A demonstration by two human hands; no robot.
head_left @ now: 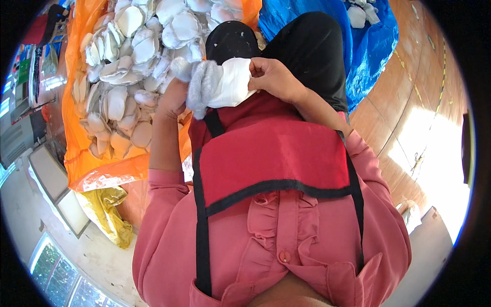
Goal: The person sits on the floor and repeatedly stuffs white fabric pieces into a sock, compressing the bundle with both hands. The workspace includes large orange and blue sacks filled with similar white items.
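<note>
Above my lap I hold a white cloth piece [231, 83] with a thick, fluffy grey part [202, 88] bunched at its left end. What kind of article it is, I cannot tell. My right hand [275, 80] pinches the right edge of the white cloth between thumb and fingers. At the other end, my left hand [175, 97] is closed at the grey fluff, which hides most of its fingers. Just left of it lies a large heap of white, padded-looking oval pieces [116, 102] on an orange plastic sheet [76, 148].
To the right of my black-clad knees [309, 43] spreads a blue plastic sheet [376, 56], with a few white pieces [357, 17] at its far end. A crumpled yellow bag [107, 212] lies at left. Beyond the blue sheet runs a sunlit brown tiled floor [388, 115].
</note>
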